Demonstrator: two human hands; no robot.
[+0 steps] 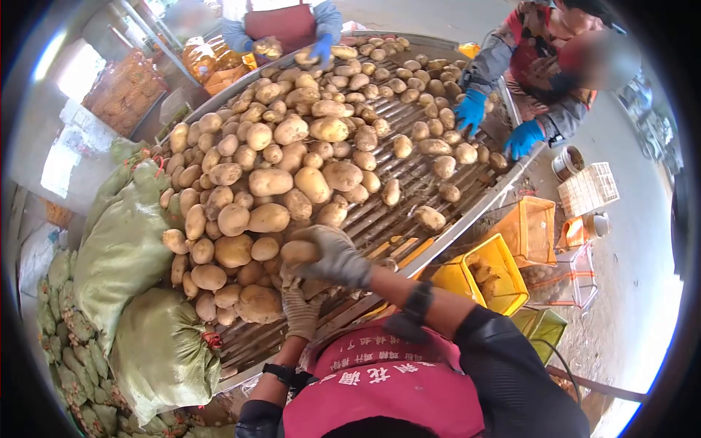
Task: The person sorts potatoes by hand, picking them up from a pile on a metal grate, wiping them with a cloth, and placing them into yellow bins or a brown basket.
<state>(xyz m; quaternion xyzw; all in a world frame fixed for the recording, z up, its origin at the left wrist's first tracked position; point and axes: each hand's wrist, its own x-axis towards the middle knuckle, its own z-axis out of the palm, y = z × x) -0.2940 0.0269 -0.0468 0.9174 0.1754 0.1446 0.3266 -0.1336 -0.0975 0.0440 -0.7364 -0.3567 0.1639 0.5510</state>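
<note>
A large heap of potatoes [270, 182] covers the left and middle of a slatted sorting table [376, 217]. My right hand [337, 257], in a grey work glove, is closed around a potato [300, 252] at the near edge of the heap, slightly blurred. Just below it, my left hand [300, 312], also gloved, reaches up with fingers stretched out against the potatoes; its fingertips are partly hidden. A big potato [259, 304] lies close beside the left hand.
Full green sacks [162, 349] lean along the table's left side. To the right stand a yellow crate [511, 271] with potatoes in it and an orange crate [531, 232]. Across the table, one person in blue gloves [471, 111] and another in a red apron [280, 31] handle potatoes.
</note>
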